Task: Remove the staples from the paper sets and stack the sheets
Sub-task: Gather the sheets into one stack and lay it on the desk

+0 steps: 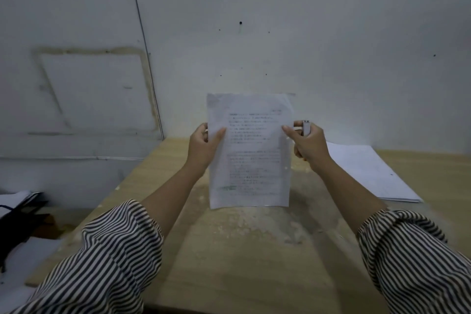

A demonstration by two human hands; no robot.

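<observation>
Up in the air goes the white printed paper set [249, 150], held upright above the worn wooden tabletop [229, 250], long axis vertical, text facing the person. Left hand [204, 145] pinches its left edge, thumb across the front. Right hand [309, 141] pinches the right edge while also clutching a small silvery staple remover [306, 128]. Light, floppy stuff, I'd say: best held by the side edges. A flat white sheet stack [369, 173] waits on the right.
</observation>
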